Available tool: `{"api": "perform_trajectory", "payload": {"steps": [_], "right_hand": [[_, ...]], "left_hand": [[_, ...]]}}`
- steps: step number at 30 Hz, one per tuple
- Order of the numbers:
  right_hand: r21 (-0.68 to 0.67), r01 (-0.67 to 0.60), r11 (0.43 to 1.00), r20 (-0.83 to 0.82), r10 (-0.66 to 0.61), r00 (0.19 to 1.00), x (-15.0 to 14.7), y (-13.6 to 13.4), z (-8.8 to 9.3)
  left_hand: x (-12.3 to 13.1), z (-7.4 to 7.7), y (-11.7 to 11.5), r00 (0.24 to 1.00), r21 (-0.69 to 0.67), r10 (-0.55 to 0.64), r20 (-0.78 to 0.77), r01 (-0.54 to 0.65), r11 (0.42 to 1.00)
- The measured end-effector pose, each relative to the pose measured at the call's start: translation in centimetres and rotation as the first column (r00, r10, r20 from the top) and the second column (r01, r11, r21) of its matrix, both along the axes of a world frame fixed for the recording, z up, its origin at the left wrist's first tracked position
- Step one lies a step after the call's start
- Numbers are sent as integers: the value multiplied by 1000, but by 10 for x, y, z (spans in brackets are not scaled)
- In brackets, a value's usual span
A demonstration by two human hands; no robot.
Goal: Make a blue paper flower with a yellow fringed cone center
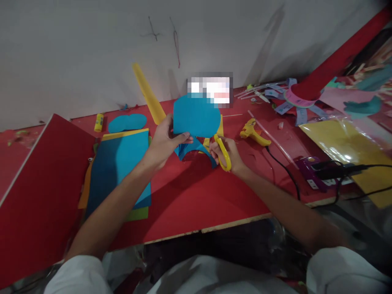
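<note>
Above the red bench [180, 204], near its middle, a blue paper piece [196, 116] is held up between both hands, clear of the surface. Its right side is rounded; its left side runs nearly straight. A curved blue scrap [199, 145] shows just below it.

Left hand [163, 141]: thumb laid over the lower left edge, remaining fingers behind; closed on the blue paper piece in a flat pinch.

Right hand [233, 154]: fingers curled around the handle of the yellow scissors [224, 152], at the paper's lower right edge. Blades are hidden from this angle, so their opening cannot be told.

Step in hand, as judged: trimming a rounded outline. Method notes: feed the paper by turning it with the left hand, and hold the scissors at a near-constant angle. Long, even strokes should leave fewer nicks than short snips. Pinch firmly enough to prevent flapping, without creasing. Left thumb is best kept well off the cut line. Loose scrap should be let fall away from the blades.
</note>
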State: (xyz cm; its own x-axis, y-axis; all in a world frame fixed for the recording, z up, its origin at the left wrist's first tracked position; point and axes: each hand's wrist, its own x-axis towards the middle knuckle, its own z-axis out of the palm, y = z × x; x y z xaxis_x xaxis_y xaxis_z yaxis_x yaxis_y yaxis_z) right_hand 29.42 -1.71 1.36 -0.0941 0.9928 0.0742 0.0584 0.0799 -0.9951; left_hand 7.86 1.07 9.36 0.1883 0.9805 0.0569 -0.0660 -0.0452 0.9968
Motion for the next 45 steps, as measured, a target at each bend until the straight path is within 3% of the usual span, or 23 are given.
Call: {"api": "perform_trajectory", "payload": {"steps": [4, 7, 12, 17, 21, 26, 32, 36, 45], "right_hand": [[1, 24, 1000, -28, -24, 999, 1, 0, -1], [21, 5, 1000, -28, -4, 1000, 0, -1, 2], [37, -126, 991, -137, 130, 982, -9, 0, -3], [104, -193, 976, -51, 200, 979, -13, -4, -17], [109, -216, 970, -13, 219, 976, -11, -9, -16], [105, -187, 977, -7, 189, 982, -13, -10, -9], [96, -199, 975, 34, 197, 980, -14, -12, -11], [123, -141, 982, 37, 138, 990, -15, -13, -9], [152, -78, 985, -33, 84, 996, -21, -15, -8]], "left_hand": [[-2, 2, -1, 983, -122, -135, -122, 120, 985], [-3, 2, -1, 972, -111, -180, -152, 164, 980], [0, 0, -1, 1000, -47, -9, 11, 9, 999], [7, 0, -4, 987, 0, 120, 104, -121, 993], [10, 1, -8, 975, 61, 201, 93, -207, 976], [14, -1, -9, 954, 115, 215, 207, -242, 964], [23, -8, -15, 961, 61, 213, 178, -226, 972], [26, -13, -20, 975, 32, 154, 159, -161, 986], [32, -10, -28, 987, -7, 52, 154, -51, 999]]}}
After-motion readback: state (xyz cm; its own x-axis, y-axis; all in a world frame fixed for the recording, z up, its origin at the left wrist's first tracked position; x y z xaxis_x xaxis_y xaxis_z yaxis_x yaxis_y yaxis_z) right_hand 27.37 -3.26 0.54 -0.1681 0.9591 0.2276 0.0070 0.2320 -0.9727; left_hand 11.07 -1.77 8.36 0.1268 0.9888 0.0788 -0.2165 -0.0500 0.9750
